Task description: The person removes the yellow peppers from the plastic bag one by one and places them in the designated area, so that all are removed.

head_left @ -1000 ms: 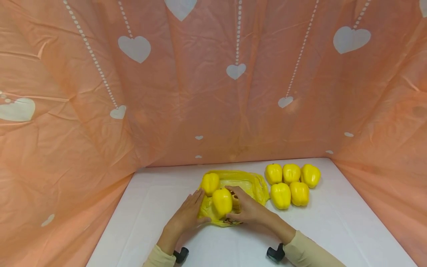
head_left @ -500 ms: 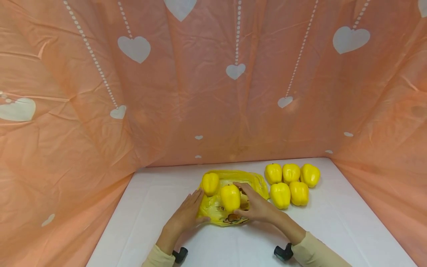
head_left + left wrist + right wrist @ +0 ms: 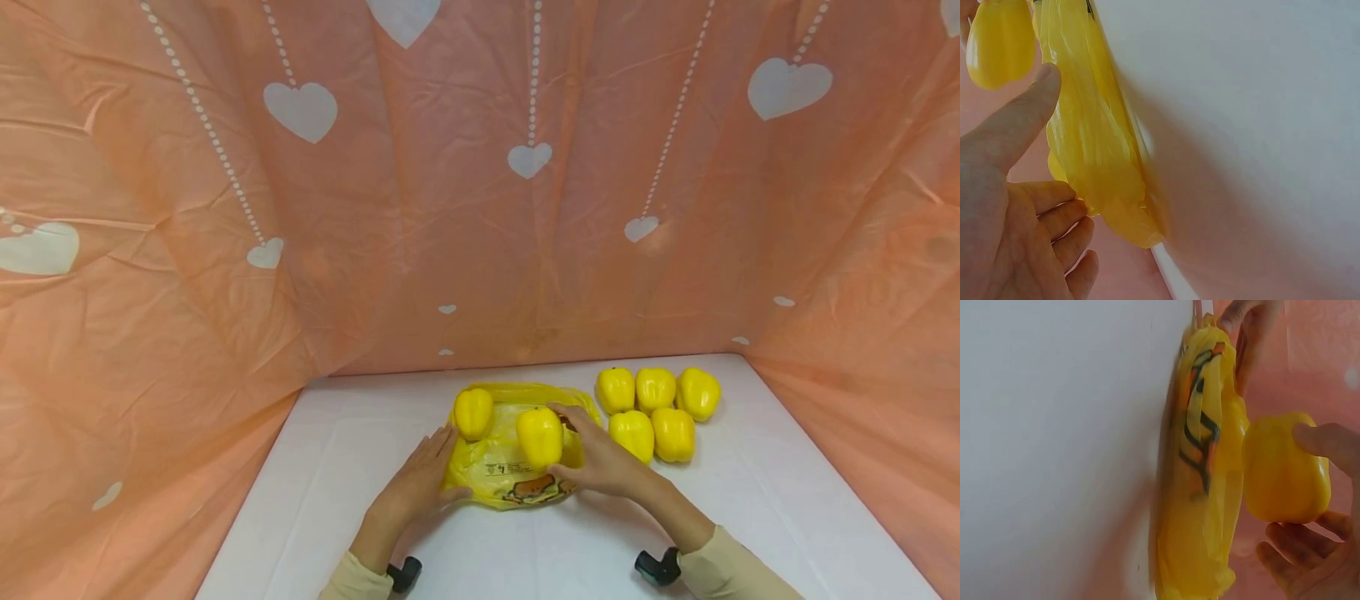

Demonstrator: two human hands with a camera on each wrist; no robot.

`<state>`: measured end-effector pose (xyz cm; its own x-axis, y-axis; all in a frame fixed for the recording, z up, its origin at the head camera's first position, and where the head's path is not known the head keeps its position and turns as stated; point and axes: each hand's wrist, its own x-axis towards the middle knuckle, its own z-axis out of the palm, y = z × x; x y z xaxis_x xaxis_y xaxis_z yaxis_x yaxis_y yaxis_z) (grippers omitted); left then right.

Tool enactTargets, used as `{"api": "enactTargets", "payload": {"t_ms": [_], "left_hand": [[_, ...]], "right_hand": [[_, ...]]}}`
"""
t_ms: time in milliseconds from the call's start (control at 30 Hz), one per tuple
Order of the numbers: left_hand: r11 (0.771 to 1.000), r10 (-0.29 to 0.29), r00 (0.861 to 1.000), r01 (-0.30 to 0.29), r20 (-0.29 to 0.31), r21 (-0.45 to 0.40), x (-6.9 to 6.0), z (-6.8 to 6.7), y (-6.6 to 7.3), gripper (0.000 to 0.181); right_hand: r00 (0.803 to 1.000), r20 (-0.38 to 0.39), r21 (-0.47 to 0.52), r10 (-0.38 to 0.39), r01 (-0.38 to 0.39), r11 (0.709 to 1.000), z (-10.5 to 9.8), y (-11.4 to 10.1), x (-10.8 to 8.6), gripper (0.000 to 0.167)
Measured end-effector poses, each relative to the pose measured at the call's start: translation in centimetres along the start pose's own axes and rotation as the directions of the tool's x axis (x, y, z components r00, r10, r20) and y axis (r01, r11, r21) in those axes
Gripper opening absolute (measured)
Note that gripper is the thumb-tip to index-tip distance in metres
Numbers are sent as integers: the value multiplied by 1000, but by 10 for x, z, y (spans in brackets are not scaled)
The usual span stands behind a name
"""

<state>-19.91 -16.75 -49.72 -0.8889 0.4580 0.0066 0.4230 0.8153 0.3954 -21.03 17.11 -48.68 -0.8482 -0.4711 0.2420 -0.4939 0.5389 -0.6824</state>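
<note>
A yellow plastic bag with printed pictures lies spread on the table, its edges raised. One yellow bell pepper sits at its back left. My right hand grips a second yellow bell pepper between thumb and fingers. In the right wrist view this held pepper is raised beside the bag's upper side. My left hand rests at the bag's left edge, fingers fairly straight; in the left wrist view its thumb and fingertips touch the bag. Whether anything stiff lies under the plastic is hidden.
Several more yellow bell peppers stand in two rows at the back right, close to the bag. The white tabletop meets an orange curtain with white hearts at the back and sides.
My right hand has carried the held pepper rightwards and slightly back over the bag, away from the left hand. More of the bag's front print shows. The left hand stays in place.
</note>
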Motion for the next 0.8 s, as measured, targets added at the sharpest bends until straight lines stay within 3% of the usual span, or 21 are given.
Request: {"api": "enactTargets", "payload": {"t_ms": [800], "left_hand": [[1000, -14, 1000, 14, 4, 7, -2, 0, 1, 99]], "right_hand": [[984, -176, -70, -12, 0, 998, -57, 28, -35, 90]]}}
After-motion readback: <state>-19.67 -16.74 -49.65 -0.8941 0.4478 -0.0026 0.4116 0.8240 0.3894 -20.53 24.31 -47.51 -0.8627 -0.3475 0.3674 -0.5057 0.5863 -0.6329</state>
